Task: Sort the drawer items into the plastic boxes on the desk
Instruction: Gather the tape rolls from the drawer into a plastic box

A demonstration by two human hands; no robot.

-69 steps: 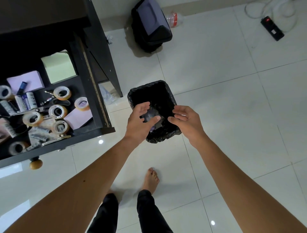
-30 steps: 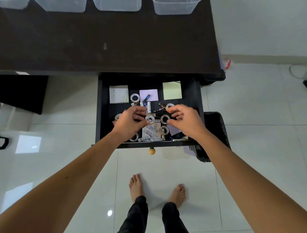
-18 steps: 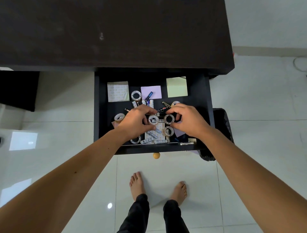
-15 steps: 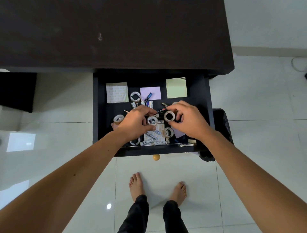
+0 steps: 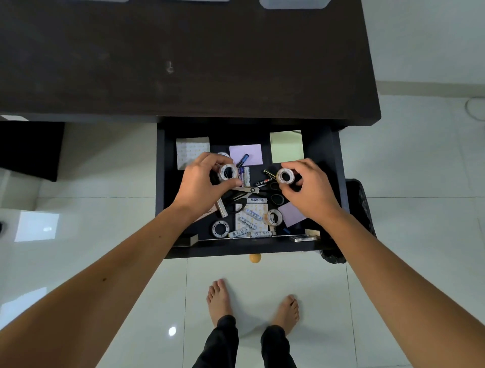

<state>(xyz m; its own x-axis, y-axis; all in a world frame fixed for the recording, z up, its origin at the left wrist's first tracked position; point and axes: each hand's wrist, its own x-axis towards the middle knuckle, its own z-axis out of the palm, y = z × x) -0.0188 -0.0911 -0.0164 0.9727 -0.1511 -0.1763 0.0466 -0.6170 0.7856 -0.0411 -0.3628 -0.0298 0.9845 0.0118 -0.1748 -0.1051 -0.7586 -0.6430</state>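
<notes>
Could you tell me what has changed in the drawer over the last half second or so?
Each hand has lifted a tape roll: the left hand holds one tape roll, the right hand another roll, and they have moved apart, uncovering the scissors. The sticky notes and batteries stayed put.

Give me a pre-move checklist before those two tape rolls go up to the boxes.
1. Left hand grips a tape roll: ok.
2. Right hand grips the other roll: ok.
3. Both rolls clear of the scissors in the drawer: cannot tell how far they are lifted.
4. Path over the desk: ok, nothing on it near the drawer.
5. Target box in view: not ok, only an edge shows at the top.
6. Which box takes tape: cannot tell.
</notes>
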